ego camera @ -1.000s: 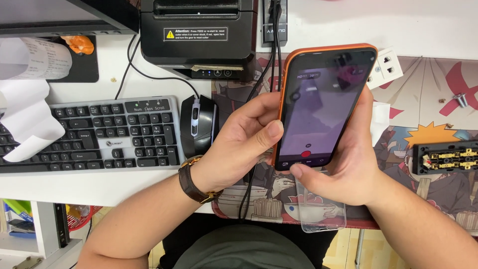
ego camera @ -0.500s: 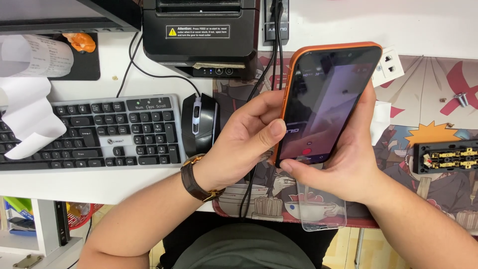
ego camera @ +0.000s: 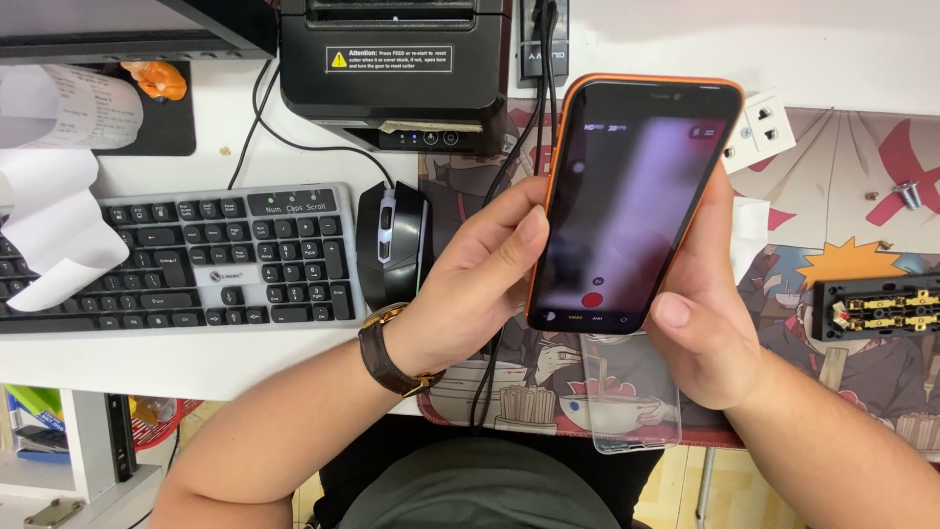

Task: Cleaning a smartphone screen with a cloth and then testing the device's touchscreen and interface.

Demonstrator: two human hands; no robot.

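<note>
White desk surface [ego camera: 245, 362] is seen from above, carrying a grey keyboard [ego camera: 186, 257], a black mouse [ego camera: 392, 245], a black receipt printer [ego camera: 397, 69] and an illustrated desk mat [ego camera: 842, 245].

**Position of the phone.** An orange-edged smartphone [ego camera: 632, 201] is held above the mat, screen up and lit, tilted slightly to the right. A clear soft case [ego camera: 632, 397] lies flat on the mat just below it.

**Hand state.** The left hand [ego camera: 480, 284] is curled against the phone's left edge, thumb resting on the rim. The right hand [ego camera: 700, 323] cups the lower right corner, thumb laid near the bottom edge, fingers hidden behind the body.

**Handling properties (judged).** The phone is rigid, moderately light and glass-faced; it is to be regarded as fragile and slippery on its face. Hold is best taken on the two long side edges, away from the screen. The clear case appears flexible and very light; it is best lifted by one rim.
</note>
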